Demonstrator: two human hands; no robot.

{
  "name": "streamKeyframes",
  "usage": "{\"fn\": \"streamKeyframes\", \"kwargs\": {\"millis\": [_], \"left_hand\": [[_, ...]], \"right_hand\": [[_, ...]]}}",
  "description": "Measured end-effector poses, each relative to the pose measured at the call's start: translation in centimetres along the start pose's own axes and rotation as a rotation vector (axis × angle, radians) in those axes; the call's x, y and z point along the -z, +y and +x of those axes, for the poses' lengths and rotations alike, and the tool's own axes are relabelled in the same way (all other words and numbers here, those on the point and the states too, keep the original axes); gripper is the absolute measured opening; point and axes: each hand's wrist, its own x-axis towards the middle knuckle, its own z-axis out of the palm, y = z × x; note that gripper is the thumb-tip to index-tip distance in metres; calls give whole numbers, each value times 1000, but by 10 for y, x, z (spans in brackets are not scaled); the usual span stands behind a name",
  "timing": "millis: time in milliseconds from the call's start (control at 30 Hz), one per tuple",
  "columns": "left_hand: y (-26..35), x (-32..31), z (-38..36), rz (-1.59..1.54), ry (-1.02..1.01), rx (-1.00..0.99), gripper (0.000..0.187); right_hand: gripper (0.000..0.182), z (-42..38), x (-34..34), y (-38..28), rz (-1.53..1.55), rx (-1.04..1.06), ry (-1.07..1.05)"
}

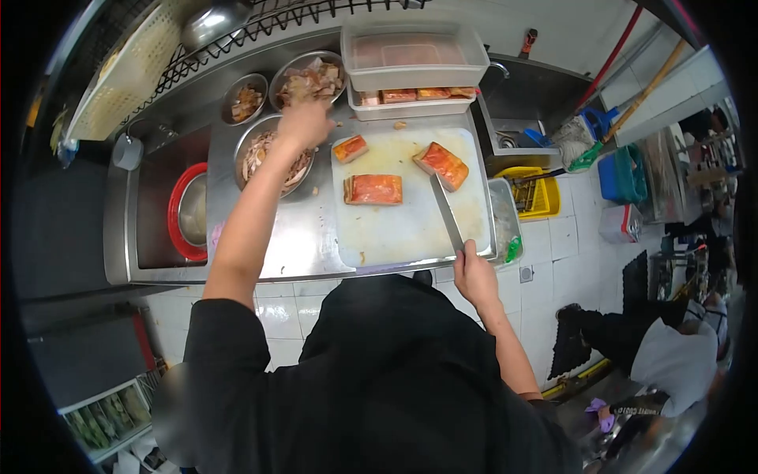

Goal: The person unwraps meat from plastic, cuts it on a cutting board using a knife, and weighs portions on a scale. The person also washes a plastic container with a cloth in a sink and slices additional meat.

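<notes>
My right hand [475, 276] is wrapped round the handle of a knife [448, 212]. Its blade slants up across the white cutting board [410, 233], the tip by a reddish-brown slab of roasted meat [442, 166]. A second slab [373, 189] and a smaller piece [350, 148] lie further left on the board. My left hand [306, 122] is stretched forward at the near rim of a metal bowl [320, 73] of meat pieces; its fingers are blurred and partly hidden. Below that arm, another metal bowl [274, 163] contains pale strips, and a small bowl [245, 100] contains brown bits.
Stacked plastic containers [416, 55] stand behind the board, the lower one with more slabs. Sinks flank the counter; the left one has a red basin [175, 212]. A yellow crate [539, 192] is low on the right. Another person [671, 359] is at far right.
</notes>
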Motion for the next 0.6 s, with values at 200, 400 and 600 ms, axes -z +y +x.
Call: {"fn": "streamKeyframes", "kwargs": {"millis": [200,400,600], "left_hand": [[19,-89,-80,-228,-353,-291,87],[115,-88,-158,-539,-459,289,84],[102,-116,-152,-395,-27,12,69]], "right_hand": [[21,13,-29,13,-27,20,-80],[21,14,-21,11,9,-38,-137],[21,14,-18,15,6,-17,-135]]}}
